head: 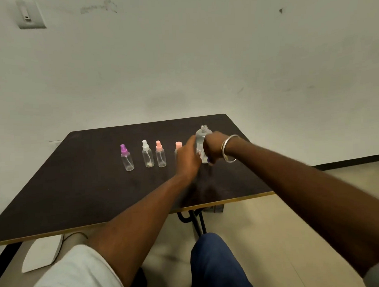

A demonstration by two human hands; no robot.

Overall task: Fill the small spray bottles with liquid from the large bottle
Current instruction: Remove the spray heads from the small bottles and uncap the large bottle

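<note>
Standing upright and uncapped, right of frame centre, the large bottle (203, 135) is on the dark table (78, 190), nearer the right edge than the left. The right hand (214, 147) has its fingers curled round the bottle's body, with a bangle (229, 149) on that wrist. The left hand (188, 157) lies against the bottle's left side, blurred; whether it grips cannot be told. Left of it stand, in a row, the purple-capped bottle (127, 159), white-capped bottle (147, 155), pink-capped bottle (160, 156) and a second pink cap (178, 144), its bottle hidden behind the left hand. Bare tabletop lies between this row and the near edge.
</note>
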